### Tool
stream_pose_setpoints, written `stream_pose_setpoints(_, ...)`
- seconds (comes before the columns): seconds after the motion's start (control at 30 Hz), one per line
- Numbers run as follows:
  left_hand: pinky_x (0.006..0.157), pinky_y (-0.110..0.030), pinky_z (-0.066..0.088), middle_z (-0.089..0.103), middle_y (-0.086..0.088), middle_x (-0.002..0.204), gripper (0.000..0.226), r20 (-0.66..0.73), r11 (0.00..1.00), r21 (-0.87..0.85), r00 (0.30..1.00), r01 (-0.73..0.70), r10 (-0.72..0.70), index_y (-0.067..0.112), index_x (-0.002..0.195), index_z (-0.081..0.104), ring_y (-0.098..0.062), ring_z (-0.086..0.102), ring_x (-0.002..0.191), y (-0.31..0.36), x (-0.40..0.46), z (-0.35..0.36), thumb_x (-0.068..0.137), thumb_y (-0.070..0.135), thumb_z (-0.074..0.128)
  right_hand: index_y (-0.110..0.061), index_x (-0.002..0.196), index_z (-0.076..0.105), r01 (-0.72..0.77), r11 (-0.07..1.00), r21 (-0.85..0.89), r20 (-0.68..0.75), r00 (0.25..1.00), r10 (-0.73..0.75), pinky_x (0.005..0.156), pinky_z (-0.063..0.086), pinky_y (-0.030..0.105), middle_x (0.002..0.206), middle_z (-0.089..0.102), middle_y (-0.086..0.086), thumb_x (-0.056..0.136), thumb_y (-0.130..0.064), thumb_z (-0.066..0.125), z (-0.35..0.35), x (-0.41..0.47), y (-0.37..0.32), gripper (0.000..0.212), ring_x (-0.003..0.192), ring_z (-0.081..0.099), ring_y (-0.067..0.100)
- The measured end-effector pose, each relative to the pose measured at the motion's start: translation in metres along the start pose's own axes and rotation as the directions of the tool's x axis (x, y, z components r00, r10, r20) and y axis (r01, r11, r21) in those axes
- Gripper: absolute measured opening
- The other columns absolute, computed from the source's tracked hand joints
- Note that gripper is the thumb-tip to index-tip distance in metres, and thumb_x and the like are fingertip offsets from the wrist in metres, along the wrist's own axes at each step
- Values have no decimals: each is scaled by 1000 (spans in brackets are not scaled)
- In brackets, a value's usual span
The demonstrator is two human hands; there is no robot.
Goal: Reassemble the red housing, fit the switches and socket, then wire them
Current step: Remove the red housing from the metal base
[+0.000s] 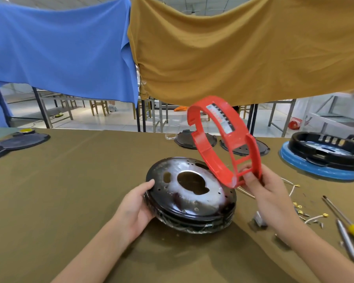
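An olive-covered table (70, 180) carries a dark round metal base (190, 195) at its middle. The left hand (137, 207) grips that base's left rim, fingers curled around the edge. Above the base's right side, tilted on edge and off the table, hangs the red housing ring (223, 139), pinched at its lower slotted section by the right hand (262, 188). Right of the base lie a yellow-handled screwdriver (347, 223) and loose wire terminals (300, 211).
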State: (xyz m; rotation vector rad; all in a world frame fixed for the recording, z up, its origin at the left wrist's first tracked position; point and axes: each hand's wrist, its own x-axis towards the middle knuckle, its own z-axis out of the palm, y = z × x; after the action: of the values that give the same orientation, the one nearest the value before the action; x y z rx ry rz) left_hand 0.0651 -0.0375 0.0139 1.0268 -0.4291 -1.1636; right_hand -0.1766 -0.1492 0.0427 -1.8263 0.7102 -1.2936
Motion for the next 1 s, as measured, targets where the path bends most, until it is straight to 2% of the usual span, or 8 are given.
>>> stream_pose_setpoints(0.1,92,-46,51,70,-17,118,35,-12,999,-49,1000,-14,13,1,127,62,-31,67,111,3,0,-1,100,18,47,-10,95,63,-139,947,290,-45,986,159,76,62,39,77,70,2,101,-14,48,-3,3,-3,16,79,71,23)
stream_pose_setpoints(0.2,94,-47,50,70,-15,120,34,10,998,-60,1000,-13,14,2,126,62,-30,68,110,3,0,-4,100,18,47,-8,87,63,-337,701,628,106,930,352,74,58,60,84,67,16,99,-19,47,-5,3,-8,22,89,72,35)
stream_pose_setpoints(0.3,99,-49,47,69,-15,123,35,44,998,-56,999,1,1,4,126,63,-29,68,111,2,1,-7,100,20,48,-5,93,60,-511,486,709,299,842,450,72,58,58,117,52,41,97,-23,48,0,-3,-9,22,112,61,51)
stream_pose_setpoints(0.37,102,-50,45,68,-15,125,36,67,999,-48,998,2,1,5,127,63,-30,67,114,1,2,-8,101,23,47,-5,97,59,-570,402,717,369,799,475,68,59,55,136,41,44,100,-21,44,6,-8,-7,21,112,61,49)
stream_pose_setpoints(0.5,97,-49,47,67,-15,127,46,86,999,-52,996,-10,14,9,124,67,-30,66,115,0,4,-7,103,39,39,-3,113,59,-651,293,700,458,725,515,65,61,49,132,55,34,101,-16,42,13,-14,-5,24,115,62,43)
stream_pose_setpoints(0.6,92,-46,53,66,-13,128,60,138,1000,-27,990,-1,4,13,127,66,-28,63,119,0,3,-3,97,57,39,-1,120,59,-753,385,534,537,654,533,69,61,45,114,69,25,102,-21,46,14,-17,-7,31,99,71,37)
stream_pose_setpoints(0.73,86,-43,59,67,-8,129,54,173,999,23,985,-24,20,24,125,69,-26,64,119,2,-2,1,89,61,52,1,103,58,-767,609,199,456,623,635,50,56,30,70,61,14,96,-22,60,8,-14,-10,24,57,61,23)
stream_pose_setpoints(1.0,76,-42,60,69,-15,123,56,104,1000,10,994,-22,21,15,127,66,-32,68,110,0,2,-3,80,44,67,-10,85,51,-663,707,-245,525,522,672,36,39,22,60,56,6,97,-36,59,-5,-11,-9,30,45,50,15)
